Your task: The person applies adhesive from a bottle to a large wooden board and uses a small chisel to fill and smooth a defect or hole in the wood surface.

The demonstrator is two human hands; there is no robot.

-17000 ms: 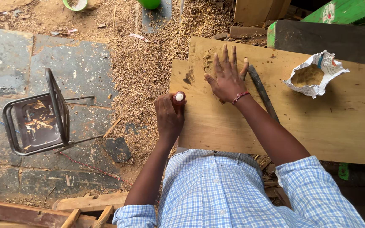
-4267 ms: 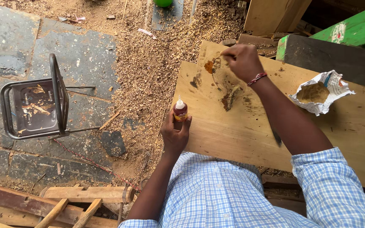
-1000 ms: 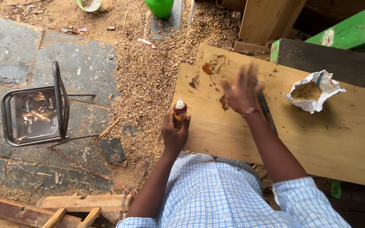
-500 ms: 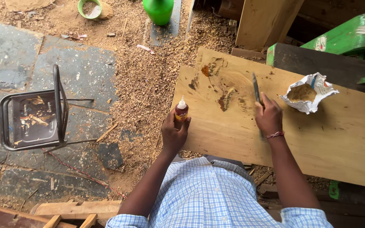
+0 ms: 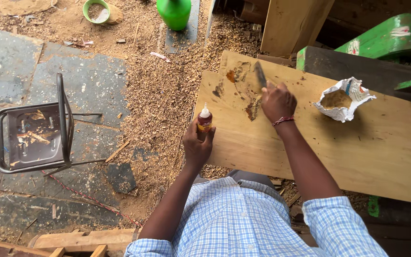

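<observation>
Nearest, the left hand (image 5: 197,145) is gripping a small dark-red glue bottle with a white nozzle (image 5: 204,121), holding it upright at the left edge of the wide pale plywood board (image 5: 381,147). Farther in, the right hand (image 5: 277,102) is closing around a flat dark metal blade (image 5: 260,75), pressing it by a brown filler smear (image 5: 251,108) on the board. Right of it, a torn white paper bag of brown powder (image 5: 342,99) is lying open. Far left, a metal folding stool (image 5: 34,135) is standing on sawdust; a green plastic container (image 5: 174,12) is sitting at the far edge.

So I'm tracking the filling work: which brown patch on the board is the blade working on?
The lower patch, beside the right hand; the others lie further left.
</observation>
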